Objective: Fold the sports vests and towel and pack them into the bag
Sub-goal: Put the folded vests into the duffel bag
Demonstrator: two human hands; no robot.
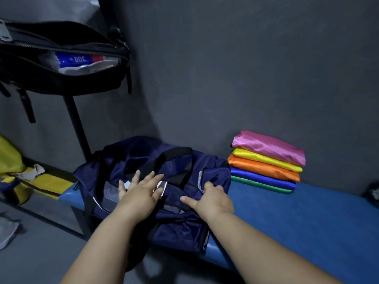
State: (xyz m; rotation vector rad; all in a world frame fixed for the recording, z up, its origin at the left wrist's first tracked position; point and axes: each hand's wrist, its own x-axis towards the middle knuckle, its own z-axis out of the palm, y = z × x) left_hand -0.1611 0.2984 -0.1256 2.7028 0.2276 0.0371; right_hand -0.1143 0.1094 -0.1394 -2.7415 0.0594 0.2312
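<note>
A navy duffel bag (176, 222) with black straps lies on the left end of a blue bench (307, 222). My left hand (141, 191) rests flat on top of the bag with its fingers spread. My right hand (213, 199) grips the bag's fabric near its right end, fingers curled in and thumb stretched out to the left. To the right of the bag, against the wall, sits a stack of folded vests (266, 162): pink on top, then yellow, orange, blue and green at the bottom.
A black bag (51, 78) hangs open at the upper left, with a blue can inside, on a dark stand (77, 124). A yellow bag (24, 177) sits at the left. A grey wall stands behind the bench. A dark object (373, 193) shows at the right edge.
</note>
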